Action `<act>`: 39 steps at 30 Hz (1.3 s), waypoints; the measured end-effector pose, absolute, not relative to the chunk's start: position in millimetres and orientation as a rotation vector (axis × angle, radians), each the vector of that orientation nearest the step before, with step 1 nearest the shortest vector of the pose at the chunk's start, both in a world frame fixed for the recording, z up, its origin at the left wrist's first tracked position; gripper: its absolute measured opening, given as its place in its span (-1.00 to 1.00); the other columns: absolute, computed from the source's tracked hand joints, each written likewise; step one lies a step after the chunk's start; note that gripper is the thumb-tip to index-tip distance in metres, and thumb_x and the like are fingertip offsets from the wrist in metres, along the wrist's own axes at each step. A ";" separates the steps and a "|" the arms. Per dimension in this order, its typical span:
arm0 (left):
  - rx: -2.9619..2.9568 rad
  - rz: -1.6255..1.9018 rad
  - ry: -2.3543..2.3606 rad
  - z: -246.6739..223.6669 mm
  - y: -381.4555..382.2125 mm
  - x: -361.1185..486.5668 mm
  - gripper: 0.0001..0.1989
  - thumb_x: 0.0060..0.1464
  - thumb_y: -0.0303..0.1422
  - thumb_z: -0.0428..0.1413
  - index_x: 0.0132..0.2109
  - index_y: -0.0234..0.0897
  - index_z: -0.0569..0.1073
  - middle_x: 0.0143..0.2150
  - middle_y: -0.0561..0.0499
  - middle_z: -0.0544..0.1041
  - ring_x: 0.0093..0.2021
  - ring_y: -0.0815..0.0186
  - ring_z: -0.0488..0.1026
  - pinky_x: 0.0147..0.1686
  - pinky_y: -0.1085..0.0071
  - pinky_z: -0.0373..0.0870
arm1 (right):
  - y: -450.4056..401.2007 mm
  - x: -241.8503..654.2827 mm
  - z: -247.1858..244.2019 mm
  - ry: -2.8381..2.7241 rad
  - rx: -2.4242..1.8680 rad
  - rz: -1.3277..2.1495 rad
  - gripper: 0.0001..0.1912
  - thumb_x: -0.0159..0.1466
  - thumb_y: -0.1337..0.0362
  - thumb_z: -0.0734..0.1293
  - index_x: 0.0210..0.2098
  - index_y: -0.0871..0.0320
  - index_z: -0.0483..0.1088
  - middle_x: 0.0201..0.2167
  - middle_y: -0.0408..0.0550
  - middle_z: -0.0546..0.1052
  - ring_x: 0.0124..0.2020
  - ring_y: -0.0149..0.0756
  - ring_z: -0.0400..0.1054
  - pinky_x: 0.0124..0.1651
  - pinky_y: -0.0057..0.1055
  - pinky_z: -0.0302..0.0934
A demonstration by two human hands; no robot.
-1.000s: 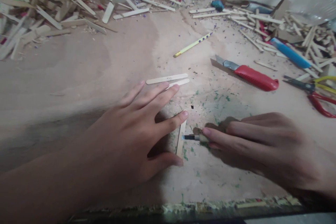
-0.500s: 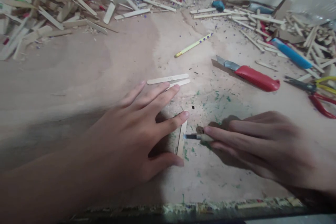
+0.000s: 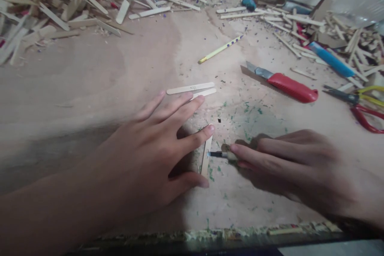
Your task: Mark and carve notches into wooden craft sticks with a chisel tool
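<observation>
Head view shows the left hand [image 3: 156, 148] spread flat, fingertips pinning a craft stick [image 3: 205, 159] to the board [image 3: 90, 80]. The right hand [image 3: 288, 164] is closed around what looks like a small blade tool [image 3: 220, 154], tip at the stick's edge. Thin, light, brittle wood: best held flat near both ends.

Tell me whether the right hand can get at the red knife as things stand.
Probably yes: the red knife lies on open board beyond the right hand, with nothing between them. But that hand already grips a small blade tool, so it is not free.
</observation>
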State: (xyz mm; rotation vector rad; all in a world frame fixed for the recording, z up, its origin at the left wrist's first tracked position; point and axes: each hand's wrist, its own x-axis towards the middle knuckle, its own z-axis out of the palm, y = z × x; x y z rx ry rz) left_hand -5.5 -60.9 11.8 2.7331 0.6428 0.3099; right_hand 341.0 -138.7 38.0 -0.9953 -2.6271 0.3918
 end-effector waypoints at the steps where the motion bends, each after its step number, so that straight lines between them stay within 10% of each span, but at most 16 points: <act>1: 2.736 0.310 0.640 11.2 -60.6 -5.6 -0.26 0.71 0.22 0.16 0.67 -0.18 0.57 0.87 -0.51 0.23 0.86 -0.51 0.24 0.80 -0.64 0.19 | -138.7 341.5 36.4 -2.628 -0.994 0.380 -0.66 0.87 0.29 0.26 0.50 0.21 0.52 -0.30 -0.20 0.49 -0.41 -0.28 0.35 -0.37 -0.18 0.14; 20: 2.726 0.326 0.649 8.5 -59.8 -5.0 -0.24 0.70 0.25 0.16 0.69 -0.12 0.56 0.88 -0.50 0.21 0.86 -0.52 0.22 0.78 -0.70 0.18 | -134.6 340.8 35.5 -2.634 -1.012 0.363 -0.70 0.86 0.28 0.26 0.45 0.17 0.51 -0.28 -0.17 0.62 -0.46 -0.31 0.42 -0.44 -0.21 0.18; 32: 2.771 0.352 0.607 14.8 -58.2 -6.0 -0.44 0.79 -0.11 0.06 0.72 -0.16 0.41 0.86 -0.43 0.29 0.87 -0.35 0.27 0.76 -0.68 0.26 | -120.5 342.2 40.9 -2.646 -0.964 0.450 -0.73 0.86 0.29 0.31 0.40 0.22 0.58 -0.26 -0.16 0.68 -0.45 -0.39 0.45 -0.38 -0.33 0.24; 39: 2.800 0.616 0.603 26.6 -57.8 -8.5 -0.73 0.74 -0.42 0.17 0.41 -0.18 0.63 0.41 -0.05 0.76 0.41 0.11 0.70 0.80 -0.05 0.26 | -123.2 341.7 42.4 -2.643 -0.978 0.392 -0.75 0.84 0.32 0.35 0.39 0.23 0.58 -0.29 -0.20 0.63 -0.44 -0.37 0.42 -0.41 -0.28 0.21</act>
